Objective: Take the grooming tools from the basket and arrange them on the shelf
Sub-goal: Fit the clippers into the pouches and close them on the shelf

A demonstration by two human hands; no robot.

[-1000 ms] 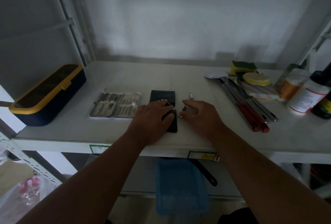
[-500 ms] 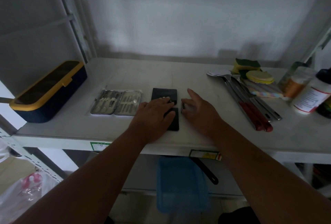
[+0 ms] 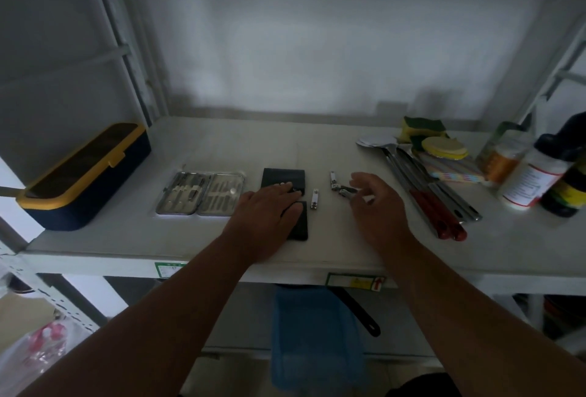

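On the white shelf an open metal manicure case lies left of centre with its tools showing. A black folding pouch lies open beside it, and my left hand rests flat on its near half. A small silver nail clipper lies just right of the pouch. Further right sit another nail clipper and a dark metal nipper tool. My right hand hovers over the nipper tool with fingers spread, holding nothing.
A navy box with a yellow lid stands at the shelf's left end. Ladles and red-handled utensils, sponges and bottles crowd the right end. A blue basket sits on the lower shelf.
My right hand has moved right and lifted off the small clipper, which now lies uncovered beside the pouch. The left hand has stayed on the pouch.
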